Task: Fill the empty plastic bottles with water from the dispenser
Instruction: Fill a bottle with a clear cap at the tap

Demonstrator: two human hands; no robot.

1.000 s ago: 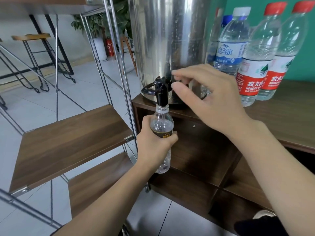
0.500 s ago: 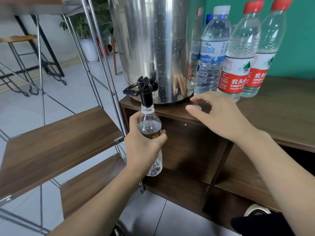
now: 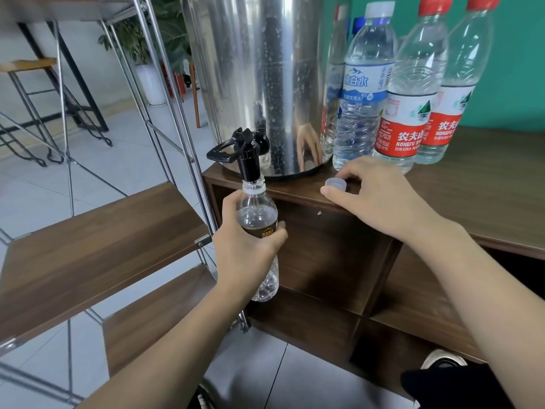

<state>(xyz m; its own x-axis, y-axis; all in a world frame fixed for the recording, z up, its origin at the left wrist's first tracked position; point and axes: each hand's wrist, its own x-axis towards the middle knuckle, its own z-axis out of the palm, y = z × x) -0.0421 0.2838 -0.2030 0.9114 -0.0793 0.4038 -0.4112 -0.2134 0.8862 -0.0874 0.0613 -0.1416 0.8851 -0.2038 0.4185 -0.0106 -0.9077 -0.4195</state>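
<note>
Clear plastic, with a dark label band round its shoulder: this is the small bottle (image 3: 259, 231) that my left hand (image 3: 244, 249) grips round the middle, thumb on one side and fingers (image 3: 277, 231) curled round the other. I hold it upright, off the edge of the tabletop (image 3: 486, 184), with its open neck directly under the black tap (image 3: 247, 154) of the steel water dispenser (image 3: 259, 78). The spout touches the mouth of the bottle or enters it a little; I cannot tell which. Water in the bottle stands near the shoulder.

My right hand (image 3: 380, 196) rests on the front edge of the tabletop, just beside the base of the dispenser. Its fingers are bent around a small pale bottle cap (image 3: 336, 184); thumb and forefinger are at its sides, but whether they pinch it or only touch it is not clear. The cap sits on the wood.

Behind this hand four capped bottles stand close together against the green wall: a white-capped bottle with blue label (image 3: 365, 84), two red-capped bottles with red label (image 3: 413, 93) and one more bottle (image 3: 334, 78) partly hidden behind the dispenser. To my left there is a metal-frame shelf rack with brown boards (image 3: 97, 237), and below the tabletop open wooden compartments (image 3: 333, 255).
</note>
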